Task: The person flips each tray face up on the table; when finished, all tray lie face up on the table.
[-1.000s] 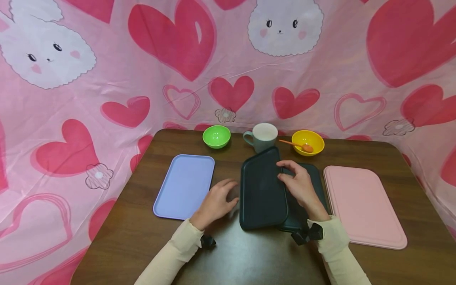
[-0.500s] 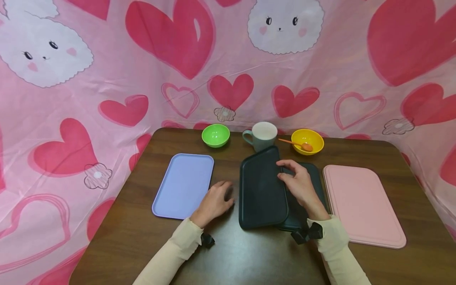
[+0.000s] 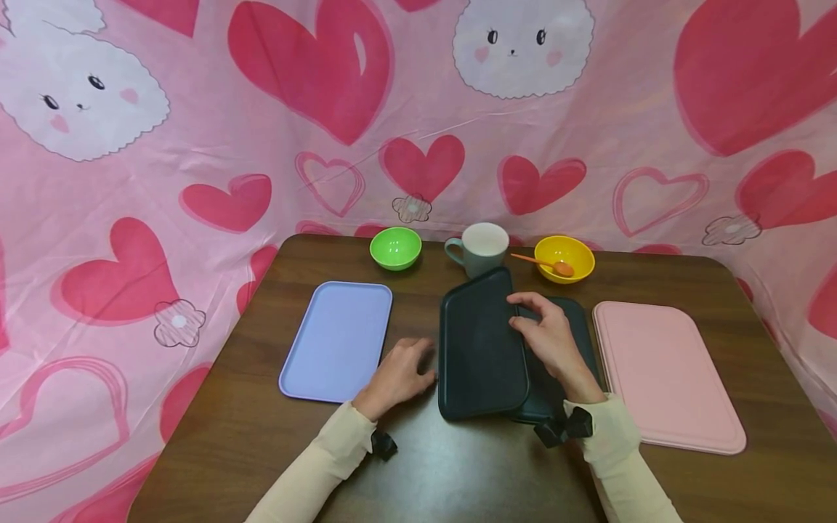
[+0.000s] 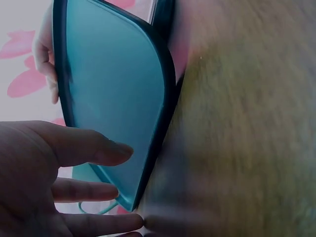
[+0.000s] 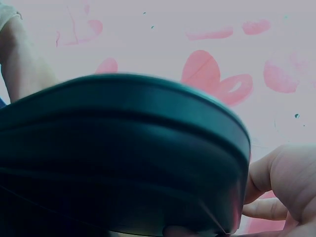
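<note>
In the head view my right hand pinches the right edge of a dark green tray between thumb and fingers. That tray is tilted, its right side raised and its left side low near the table. Partly hidden below it lies a second dark green tray. Between the tilted tray and a lilac tray is my left hand, fingers loosely bent and holding nothing. The left wrist view has the left thumb and fingers overlapping the tray face. From the right wrist, the tray's rim fills much of the picture.
Along the back edge of the wooden table stand a green bowl, a grey-green mug and a yellow bowl with an orange spoon. A pink tray lies at the right. Behind hangs a heart-patterned cloth.
My left hand has shifted slightly toward the table's near side, staying beside the tilted tray. The right hand and the tray it holds look still.
</note>
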